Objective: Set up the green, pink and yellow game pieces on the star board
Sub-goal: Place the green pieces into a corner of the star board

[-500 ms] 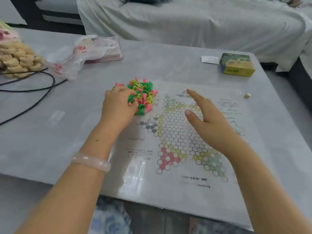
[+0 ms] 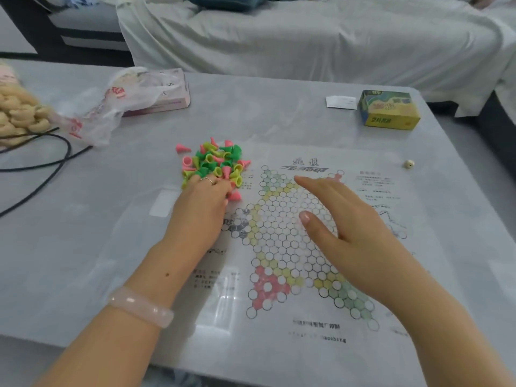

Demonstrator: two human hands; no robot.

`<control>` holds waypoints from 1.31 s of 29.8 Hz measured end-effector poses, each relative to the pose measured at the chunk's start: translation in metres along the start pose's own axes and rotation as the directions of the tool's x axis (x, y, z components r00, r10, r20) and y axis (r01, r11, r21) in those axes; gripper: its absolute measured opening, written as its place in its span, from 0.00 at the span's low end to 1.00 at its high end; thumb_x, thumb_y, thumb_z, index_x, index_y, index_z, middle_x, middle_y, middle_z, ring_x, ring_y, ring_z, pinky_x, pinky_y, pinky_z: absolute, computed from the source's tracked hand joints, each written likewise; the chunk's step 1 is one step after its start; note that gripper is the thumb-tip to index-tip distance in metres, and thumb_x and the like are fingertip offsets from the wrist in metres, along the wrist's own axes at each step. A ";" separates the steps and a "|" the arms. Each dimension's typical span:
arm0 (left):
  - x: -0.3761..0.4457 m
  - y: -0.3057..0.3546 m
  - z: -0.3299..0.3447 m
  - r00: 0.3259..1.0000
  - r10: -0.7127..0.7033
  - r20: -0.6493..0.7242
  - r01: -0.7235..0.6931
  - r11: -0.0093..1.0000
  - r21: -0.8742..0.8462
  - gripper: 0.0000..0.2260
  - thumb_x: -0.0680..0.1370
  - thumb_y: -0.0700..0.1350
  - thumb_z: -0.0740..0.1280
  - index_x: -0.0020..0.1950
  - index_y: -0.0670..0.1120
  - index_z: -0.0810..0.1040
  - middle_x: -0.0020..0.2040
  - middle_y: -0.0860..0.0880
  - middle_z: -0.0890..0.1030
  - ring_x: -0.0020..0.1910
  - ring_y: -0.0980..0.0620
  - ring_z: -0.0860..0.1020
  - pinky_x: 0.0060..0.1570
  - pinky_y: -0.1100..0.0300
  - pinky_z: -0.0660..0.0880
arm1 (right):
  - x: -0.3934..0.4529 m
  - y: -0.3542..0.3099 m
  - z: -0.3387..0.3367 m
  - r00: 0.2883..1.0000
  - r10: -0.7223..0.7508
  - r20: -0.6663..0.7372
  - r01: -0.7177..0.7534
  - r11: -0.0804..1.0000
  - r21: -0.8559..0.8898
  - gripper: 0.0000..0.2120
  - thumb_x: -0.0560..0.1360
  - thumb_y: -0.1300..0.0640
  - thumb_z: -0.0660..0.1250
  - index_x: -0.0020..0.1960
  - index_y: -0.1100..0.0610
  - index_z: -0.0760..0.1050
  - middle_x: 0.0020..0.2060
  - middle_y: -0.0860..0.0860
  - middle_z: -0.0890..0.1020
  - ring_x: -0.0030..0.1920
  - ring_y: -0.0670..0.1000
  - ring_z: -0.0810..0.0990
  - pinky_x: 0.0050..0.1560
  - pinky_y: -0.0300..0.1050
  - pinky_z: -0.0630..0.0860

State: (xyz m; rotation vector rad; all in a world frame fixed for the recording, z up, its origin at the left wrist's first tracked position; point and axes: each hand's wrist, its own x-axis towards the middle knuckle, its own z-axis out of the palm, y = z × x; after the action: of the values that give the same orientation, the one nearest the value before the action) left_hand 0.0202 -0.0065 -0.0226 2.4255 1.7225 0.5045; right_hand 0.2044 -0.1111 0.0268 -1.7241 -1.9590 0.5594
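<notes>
A printed star board (image 2: pixel 282 236) of white circles with coloured tips lies flat on the grey table. No piece stands on any circle. A heap of small green, pink and yellow cone pieces (image 2: pixel 215 163) sits just off the board's far left corner. My left hand (image 2: pixel 201 208) rests at the near edge of the heap, fingers curled among the pieces; whether it grips one is hidden. My right hand (image 2: pixel 343 227) hovers flat over the board's right half, fingers spread and holding nothing.
A yellow-green game box (image 2: pixel 389 111) and a white slip (image 2: pixel 341 102) lie at the far right, a small die (image 2: pixel 409 163) nearer. A crumpled plastic bag (image 2: pixel 111 107), a pink box, snacks (image 2: pixel 19 115) and a black cable (image 2: pixel 42 163) occupy the left. A covered sofa stands behind.
My left hand has slid to the near edge of the heap, and more of the pile shows beyond it. My right hand stays over the board.
</notes>
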 end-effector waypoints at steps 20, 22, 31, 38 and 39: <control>-0.008 -0.012 -0.011 0.999 -0.043 0.002 0.043 0.998 0.049 0.10 0.76 0.41 0.62 0.56 0.44 0.77 0.53 0.45 0.77 0.52 0.44 0.72 0.45 0.55 0.68 | -0.005 -0.007 0.009 0.997 -0.005 0.071 0.011 0.996 -0.084 0.22 0.78 0.47 0.53 0.71 0.41 0.53 0.68 0.40 0.64 0.64 0.43 0.65 0.62 0.38 0.61; -0.008 -0.009 -0.009 0.999 -0.046 -0.023 0.047 0.998 0.037 0.09 0.76 0.40 0.61 0.54 0.44 0.77 0.53 0.46 0.77 0.51 0.45 0.73 0.44 0.53 0.70 | -0.003 -0.007 0.011 0.996 -0.010 0.088 0.019 0.994 -0.105 0.22 0.78 0.48 0.53 0.71 0.42 0.54 0.68 0.42 0.65 0.68 0.46 0.62 0.66 0.42 0.60; -0.006 -0.005 -0.007 0.997 -0.006 -0.072 -0.001 0.995 -0.097 0.07 0.75 0.39 0.65 0.51 0.41 0.80 0.57 0.45 0.74 0.51 0.44 0.74 0.47 0.55 0.71 | -0.003 -0.003 0.014 0.995 0.013 0.104 -0.001 0.994 -0.108 0.22 0.78 0.48 0.53 0.71 0.43 0.55 0.68 0.43 0.65 0.68 0.46 0.63 0.66 0.41 0.60; -0.015 0.020 -0.033 0.890 0.299 -0.345 -0.381 0.903 -0.201 0.09 0.72 0.40 0.69 0.50 0.40 0.82 0.50 0.41 0.78 0.40 0.52 0.74 0.44 0.61 0.75 | -0.002 -0.006 0.009 0.984 0.172 -0.049 -0.164 0.976 0.145 0.15 0.78 0.49 0.55 0.63 0.45 0.70 0.58 0.41 0.75 0.54 0.40 0.74 0.51 0.33 0.67; -0.020 0.027 -0.030 0.855 0.385 -0.347 -0.467 0.862 -0.196 0.10 0.72 0.42 0.67 0.50 0.39 0.81 0.49 0.41 0.78 0.38 0.51 0.76 0.41 0.60 0.77 | -0.001 -0.007 0.008 0.966 0.248 -0.077 -0.215 0.930 0.297 0.12 0.77 0.49 0.55 0.57 0.45 0.74 0.52 0.41 0.78 0.49 0.40 0.76 0.49 0.33 0.71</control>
State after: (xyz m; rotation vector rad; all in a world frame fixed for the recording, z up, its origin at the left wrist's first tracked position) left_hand 0.0278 -0.0370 0.0098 2.6190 1.0678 1.1329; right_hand 0.1941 -0.1134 0.0249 -1.7671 -1.5200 0.7689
